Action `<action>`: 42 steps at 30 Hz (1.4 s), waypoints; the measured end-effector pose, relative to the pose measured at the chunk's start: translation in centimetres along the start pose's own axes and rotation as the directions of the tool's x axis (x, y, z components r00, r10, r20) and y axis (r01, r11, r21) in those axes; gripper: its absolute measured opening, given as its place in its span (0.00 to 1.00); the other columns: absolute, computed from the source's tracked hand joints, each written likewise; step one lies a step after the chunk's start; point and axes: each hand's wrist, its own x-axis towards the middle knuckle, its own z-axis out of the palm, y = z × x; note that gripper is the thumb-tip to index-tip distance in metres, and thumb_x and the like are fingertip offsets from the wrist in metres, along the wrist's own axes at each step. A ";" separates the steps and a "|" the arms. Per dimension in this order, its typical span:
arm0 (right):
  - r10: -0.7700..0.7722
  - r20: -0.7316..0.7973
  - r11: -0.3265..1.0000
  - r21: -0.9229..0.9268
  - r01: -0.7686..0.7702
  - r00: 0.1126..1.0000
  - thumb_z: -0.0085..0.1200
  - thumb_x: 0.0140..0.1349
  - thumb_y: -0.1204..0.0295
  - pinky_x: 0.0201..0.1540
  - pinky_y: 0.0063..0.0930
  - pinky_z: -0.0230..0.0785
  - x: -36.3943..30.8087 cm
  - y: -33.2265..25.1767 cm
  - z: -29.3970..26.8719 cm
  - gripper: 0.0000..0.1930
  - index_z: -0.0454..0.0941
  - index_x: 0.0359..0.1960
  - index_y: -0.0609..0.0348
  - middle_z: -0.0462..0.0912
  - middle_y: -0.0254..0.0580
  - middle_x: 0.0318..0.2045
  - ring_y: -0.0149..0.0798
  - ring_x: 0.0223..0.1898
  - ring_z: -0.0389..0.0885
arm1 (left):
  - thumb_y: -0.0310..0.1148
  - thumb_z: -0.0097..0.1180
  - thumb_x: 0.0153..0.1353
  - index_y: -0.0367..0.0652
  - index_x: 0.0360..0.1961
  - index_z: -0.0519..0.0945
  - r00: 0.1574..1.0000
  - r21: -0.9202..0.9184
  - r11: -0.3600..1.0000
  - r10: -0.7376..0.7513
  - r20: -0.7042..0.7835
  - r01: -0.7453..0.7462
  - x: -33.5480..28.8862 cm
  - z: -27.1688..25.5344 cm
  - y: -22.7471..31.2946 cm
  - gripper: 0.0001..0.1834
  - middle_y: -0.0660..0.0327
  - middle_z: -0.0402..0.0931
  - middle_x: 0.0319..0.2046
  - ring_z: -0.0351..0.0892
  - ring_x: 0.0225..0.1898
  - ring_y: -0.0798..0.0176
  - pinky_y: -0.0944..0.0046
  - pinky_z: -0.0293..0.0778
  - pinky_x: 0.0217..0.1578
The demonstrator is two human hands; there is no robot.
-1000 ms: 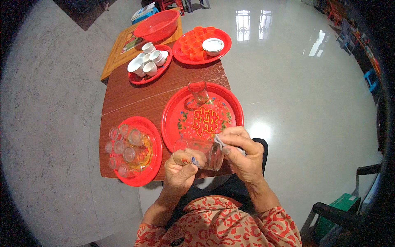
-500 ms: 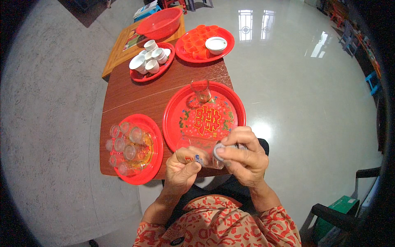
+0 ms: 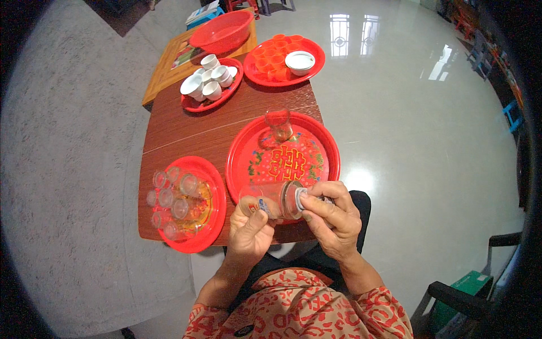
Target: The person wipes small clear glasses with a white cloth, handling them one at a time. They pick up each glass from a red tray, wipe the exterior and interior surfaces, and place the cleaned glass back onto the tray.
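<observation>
My left hand (image 3: 250, 237) is wrapped around a clear drinking glass (image 3: 274, 194) with a small coloured print on its side. The glass lies sideways in the air above the near edge of a round red tray (image 3: 334, 152). In my right hand (image 3: 340, 226) a light greyish-white cloth (image 3: 300, 198) is pinched and pressed against the right end of the glass. Most of the cloth is hidden by the fingers. Another clear glass (image 3: 280, 127) stands upright on the far part of this tray.
Several small glasses (image 3: 180, 208) stand on a red tray (image 3: 217, 212) at the left. Farther back are white cups (image 3: 212, 90) on a red tray, orange-red cups (image 3: 276, 59) with a white bowl (image 3: 300, 62) on another, and a red basin (image 3: 221, 34). A black chair armrest (image 3: 460, 299) is at the right.
The glass has turned and risen slightly, so its right end now shows against the cloth. My right hand has shifted a little to the left and down. The whole view has moved slightly.
</observation>
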 end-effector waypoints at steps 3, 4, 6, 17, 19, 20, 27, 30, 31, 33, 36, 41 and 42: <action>-0.019 0.077 0.999 -0.035 0.021 0.997 0.62 0.47 0.83 0.41 0.28 0.69 0.0 -0.5 -0.2 0.17 0.83 0.41 0.59 0.79 0.39 0.38 0.38 0.40 0.77 | 0.25 0.52 0.63 0.43 0.38 0.75 0.998 0.012 1.000 0.012 -0.063 -0.011 0.2 -0.1 0.2 0.03 0.56 0.77 0.37 0.76 0.41 0.61 0.57 0.71 0.48; -0.008 0.134 0.998 0.065 -0.001 0.991 0.62 0.48 0.83 0.41 0.28 0.69 0.2 -0.7 -0.5 0.16 0.83 0.41 0.60 0.79 0.39 0.38 0.38 0.39 0.77 | 0.25 0.52 0.63 0.44 0.38 0.75 0.998 -0.005 1.000 0.007 -0.061 -0.008 0.2 -0.1 0.3 0.03 0.57 0.78 0.37 0.76 0.41 0.61 0.57 0.71 0.48; -0.005 0.249 0.964 0.259 -0.062 0.968 0.62 0.49 0.83 0.42 0.28 0.70 0.5 -1.1 -1.1 0.15 0.82 0.41 0.61 0.79 0.40 0.37 0.38 0.39 0.78 | 0.25 0.52 0.63 0.45 0.38 0.75 0.998 -0.038 0.999 0.000 -0.056 -0.002 0.0 -0.2 0.4 0.03 0.57 0.78 0.37 0.77 0.41 0.61 0.57 0.71 0.48; 0.057 0.018 0.998 0.006 -0.057 0.998 0.59 0.49 0.84 0.40 0.27 0.67 0.9 -0.9 0.1 0.16 0.82 0.41 0.60 0.78 0.39 0.37 0.38 0.39 0.75 | 0.27 0.53 0.64 0.42 0.41 0.75 1.000 0.045 0.999 -0.011 0.005 0.011 -0.3 0.1 0.2 0.06 0.57 0.77 0.39 0.76 0.42 0.61 0.59 0.72 0.46; 0.023 0.034 1.000 -0.005 -0.023 0.999 0.60 0.48 0.83 0.39 0.28 0.67 0.9 -0.8 0.0 0.16 0.83 0.41 0.59 0.78 0.38 0.37 0.37 0.39 0.74 | 0.27 0.53 0.64 0.42 0.41 0.75 1.000 0.053 0.999 -0.006 0.006 0.006 -0.3 0.0 0.2 0.06 0.57 0.77 0.39 0.76 0.41 0.62 0.59 0.72 0.46; 0.014 0.041 1.000 -0.003 -0.014 0.999 0.60 0.48 0.83 0.39 0.28 0.66 1.0 -0.7 -0.1 0.16 0.83 0.40 0.59 0.78 0.38 0.36 0.37 0.39 0.74 | 0.27 0.53 0.64 0.41 0.41 0.75 1.000 0.059 0.998 -0.005 0.012 0.004 -0.3 -0.1 0.1 0.05 0.57 0.77 0.38 0.76 0.41 0.62 0.59 0.72 0.46; -0.092 0.191 0.993 0.097 0.075 0.977 0.60 0.47 0.83 0.41 0.29 0.67 1.4 -0.4 -1.2 0.14 0.83 0.39 0.61 0.79 0.38 0.37 0.39 0.38 0.75 | 0.27 0.52 0.64 0.41 0.41 0.74 1.000 0.044 0.999 0.018 0.010 -0.019 -0.1 -0.1 0.0 0.05 0.56 0.77 0.37 0.75 0.40 0.62 0.59 0.70 0.45; -0.028 0.251 0.948 0.313 -0.053 0.968 0.59 0.49 0.83 0.42 0.29 0.68 1.4 -0.1 -1.7 0.13 0.82 0.39 0.62 0.79 0.40 0.37 0.38 0.38 0.76 | 0.27 0.52 0.64 0.41 0.41 0.74 0.999 0.078 0.997 0.023 0.022 -0.025 0.0 0.0 0.0 0.05 0.56 0.76 0.37 0.74 0.41 0.62 0.59 0.70 0.45; 0.030 0.194 0.956 0.281 -0.085 0.981 0.59 0.49 0.82 0.42 0.29 0.68 1.4 -0.3 -1.5 0.13 0.82 0.39 0.62 0.79 0.41 0.37 0.38 0.39 0.76 | 0.27 0.52 0.64 0.41 0.41 0.74 0.999 0.077 0.997 0.016 0.039 -0.019 0.0 -0.1 0.0 0.05 0.56 0.76 0.37 0.74 0.41 0.62 0.59 0.70 0.45; 0.142 0.073 0.963 0.222 -0.155 0.987 0.59 0.50 0.82 0.42 0.29 0.68 1.2 -0.7 -0.9 0.13 0.83 0.39 0.62 0.79 0.41 0.37 0.38 0.39 0.76 | 0.27 0.52 0.64 0.41 0.40 0.74 0.997 0.075 0.997 0.001 0.072 -0.007 0.0 -0.4 -0.2 0.05 0.56 0.76 0.37 0.74 0.42 0.62 0.59 0.69 0.46; 0.067 0.065 0.983 0.166 -0.077 0.996 0.59 0.50 0.81 0.42 0.29 0.68 1.1 -0.1 -0.5 0.13 0.83 0.39 0.62 0.79 0.41 0.37 0.38 0.39 0.76 | 0.27 0.52 0.64 0.41 0.40 0.74 0.998 0.053 0.999 -0.003 0.066 -0.001 -0.1 -0.1 -0.1 0.05 0.56 0.77 0.38 0.75 0.42 0.61 0.58 0.70 0.46; -0.026 0.137 0.989 0.146 0.006 0.990 0.61 0.47 0.81 0.42 0.29 0.67 1.3 -0.2 -0.9 0.14 0.83 0.39 0.61 0.79 0.39 0.36 0.38 0.38 0.75 | 0.27 0.52 0.64 0.41 0.40 0.74 0.999 0.052 0.999 -0.009 0.037 0.007 -0.2 -0.1 0.1 0.05 0.56 0.77 0.38 0.75 0.42 0.62 0.58 0.69 0.46; -0.049 0.144 0.987 0.158 0.026 0.988 0.62 0.46 0.81 0.42 0.29 0.67 1.2 -0.1 -0.9 0.15 0.83 0.38 0.60 0.79 0.38 0.36 0.39 0.38 0.75 | 0.27 0.52 0.64 0.41 0.40 0.74 0.999 0.051 0.999 -0.008 0.034 0.006 -0.3 -0.1 0.1 0.05 0.55 0.77 0.39 0.75 0.42 0.62 0.58 0.70 0.46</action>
